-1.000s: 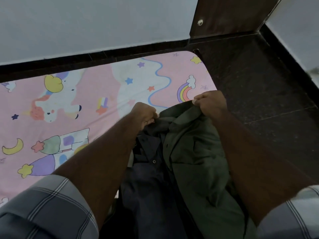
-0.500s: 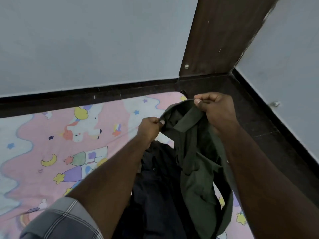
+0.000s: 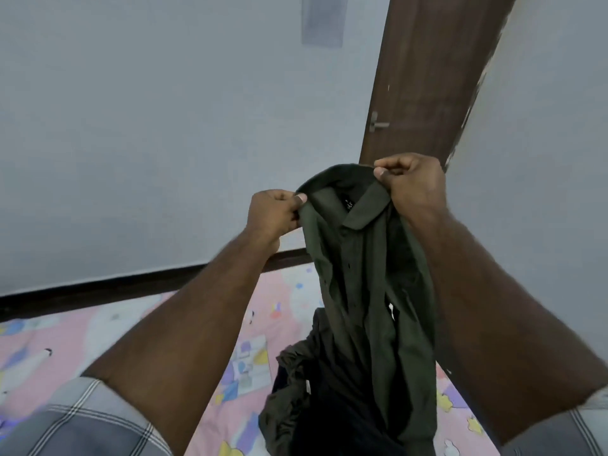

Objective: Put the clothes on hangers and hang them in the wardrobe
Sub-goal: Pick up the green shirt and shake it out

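Note:
A dark green collared shirt (image 3: 365,291) hangs in front of me, held up by its collar. My left hand (image 3: 273,215) pinches the collar's left end, and my right hand (image 3: 411,185) grips the right end a little higher. The shirt's body drapes down between my forearms, its lower part bunched over a dark navy garment (image 3: 329,432) lying on the bed. No hanger and no wardrobe are in view.
A pink cartoon-print bedsheet (image 3: 164,330) covers the bed below. A black skirting strip (image 3: 98,287) runs along the grey wall behind it. A dark brown door (image 3: 424,80) with a metal handle (image 3: 376,123) stands in the corner to the right.
Both hands have lifted the green shirt by its collar from the bed up to chest height. The view has tilted upward, showing more wall and the door.

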### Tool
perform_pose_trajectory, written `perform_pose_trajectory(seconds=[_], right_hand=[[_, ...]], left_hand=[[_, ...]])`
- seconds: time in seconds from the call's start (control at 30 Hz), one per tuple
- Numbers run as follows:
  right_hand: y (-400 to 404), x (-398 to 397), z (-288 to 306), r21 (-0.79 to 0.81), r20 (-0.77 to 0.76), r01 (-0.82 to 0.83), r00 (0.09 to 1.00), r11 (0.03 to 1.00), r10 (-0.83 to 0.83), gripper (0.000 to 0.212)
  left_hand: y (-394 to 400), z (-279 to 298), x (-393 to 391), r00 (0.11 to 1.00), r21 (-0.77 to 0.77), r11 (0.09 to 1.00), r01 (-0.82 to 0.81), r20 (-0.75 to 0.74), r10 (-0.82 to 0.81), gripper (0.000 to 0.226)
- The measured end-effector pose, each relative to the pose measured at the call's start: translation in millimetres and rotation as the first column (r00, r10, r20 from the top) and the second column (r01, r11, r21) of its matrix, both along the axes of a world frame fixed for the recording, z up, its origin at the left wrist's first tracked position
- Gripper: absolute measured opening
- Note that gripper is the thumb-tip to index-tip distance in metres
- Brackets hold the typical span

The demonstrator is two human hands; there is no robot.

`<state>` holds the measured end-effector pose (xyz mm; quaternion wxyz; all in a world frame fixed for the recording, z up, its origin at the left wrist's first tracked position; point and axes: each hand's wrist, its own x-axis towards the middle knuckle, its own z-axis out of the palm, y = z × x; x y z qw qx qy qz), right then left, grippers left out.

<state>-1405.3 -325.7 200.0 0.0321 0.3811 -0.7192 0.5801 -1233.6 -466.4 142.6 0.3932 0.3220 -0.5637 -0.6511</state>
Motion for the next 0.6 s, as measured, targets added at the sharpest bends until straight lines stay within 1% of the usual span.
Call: perform_pose_trajectory(seconds=[0.17,0.3,0.37,0.43,0.47,0.5,0.57,0.6], right_hand=[[30.4,82.3,70.9,-0.079,-0.124,0.043,0.991,0.996,-0.052,0.008],[49.5,134.8,112.8,-0.104,-0.195,0.051,0.978,0.993,-0.071,0.01],[55.3,152.5,133.0,-0.14,-0.215,0.062,0.972,0.988,-0.092,0.01],[59.9,169.8,152.0,-0.188,-0.228,0.07,0.967,0.98,-0.113,0.009],[60.8,177.4,159.0,-0.195,-0.235,0.067,0.966,0.978,-0.113,0.009],[61.1,185.1,164.1,-0.185,-0.243,0.055,0.965,0.981,-0.1,0.009],[61.1,199.5,171.2,-0.155,-0.262,0.029,0.962,0.988,-0.07,0.008],[61.1,206.4,174.9,-0.165,-0.271,0.027,0.96,0.986,-0.072,0.008]], left_hand=[[28.7,89.1,90.3,0.994,-0.16,0.985,-0.066,-0.094,0.052,0.013],[48.2,146.7,148.6,0.979,-0.287,0.943,-0.171,-0.154,0.13,0.015],[52.9,171.5,168.6,0.968,-0.368,0.899,-0.239,-0.168,0.189,0.014],[56.7,196.0,192.2,0.945,-0.511,0.797,-0.323,-0.129,0.3,0.013],[58.6,206.6,204.4,0.931,-0.577,0.742,-0.341,-0.099,0.351,0.013],[59.8,215.0,216.8,0.921,-0.623,0.706,-0.338,-0.064,0.384,0.012],[59.3,226.2,239.8,0.911,-0.667,0.683,-0.298,0.017,0.413,0.011],[60.1,231.0,251.2,0.903,-0.681,0.672,-0.291,0.037,0.428,0.01]])
